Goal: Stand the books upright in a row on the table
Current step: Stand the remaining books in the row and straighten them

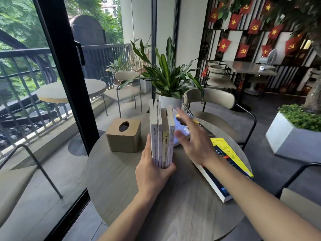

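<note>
Several books [162, 136] stand upright, spines toward me, near the middle of the round grey table [132, 188]. My left hand [152, 173] clasps their lower end, fingers on the left side and thumb on the right. My right hand [194, 141] hovers open and blurred just right of the row, above a light blue book [181, 126] lying flat. A thick yellow and dark blue book [225, 164] lies flat at the table's right edge, partly under my right forearm. A dark book [205, 130] lies behind it.
A tan tissue box [124, 135] stands on the table left of the upright books. A beige chair [213, 101] and a potted plant [166, 79] are behind the table. A glass door frame [69, 87] runs along the left.
</note>
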